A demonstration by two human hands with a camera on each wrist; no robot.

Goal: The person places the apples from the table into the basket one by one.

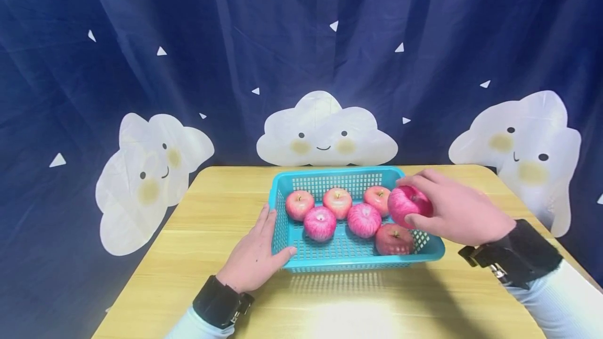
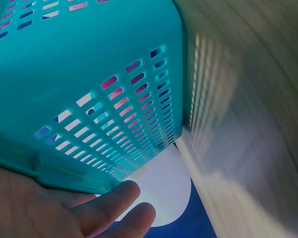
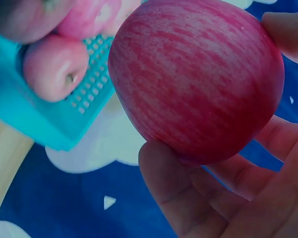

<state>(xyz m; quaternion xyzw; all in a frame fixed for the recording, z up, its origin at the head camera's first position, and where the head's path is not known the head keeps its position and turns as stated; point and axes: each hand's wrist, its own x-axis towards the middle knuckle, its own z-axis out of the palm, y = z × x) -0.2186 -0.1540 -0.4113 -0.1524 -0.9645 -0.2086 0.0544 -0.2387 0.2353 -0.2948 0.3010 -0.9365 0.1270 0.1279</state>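
Observation:
My right hand grips a red apple over the right end of a turquoise plastic basket. In the right wrist view, thumb and fingers curve around that streaked apple. Several more apples lie in the basket, among them a deep pink one at the left front and a shaded one below the held apple. At the basket's left end, my left hand rests against the rim with its fingers straight. The left wrist view shows those fingers along the rim, beside the perforated wall.
The basket stands on a light wooden table. Behind the table hangs a dark blue curtain printed with white smiling clouds and small triangles. Both wrists wear black straps.

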